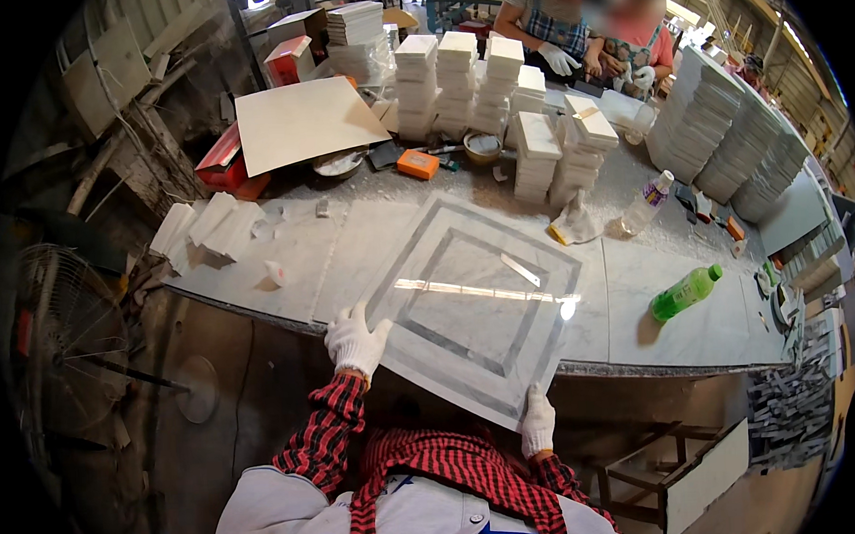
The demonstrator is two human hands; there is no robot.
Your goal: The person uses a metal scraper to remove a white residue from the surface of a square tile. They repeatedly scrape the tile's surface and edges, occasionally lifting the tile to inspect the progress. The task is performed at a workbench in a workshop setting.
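Observation:
A square polished marble panel with two grey inlaid bands lies tilted on the table, its near corner jutting past the front edge toward me. My left hand, in a white knit glove, grips the panel's left edge. At the near right corner my right hand, gloved too, has hold of the rim; its fingers underneath are partly hidden. On the panel's surface rests a thin pale strip, perhaps a blade or small ruler. A bright band of reflected light crosses the panel.
Stacks of white tiles stand behind the panel. More tall stacks line the right. A green bottle and a clear bottle stand right of the panel. Two people work across the table. A fan is at left.

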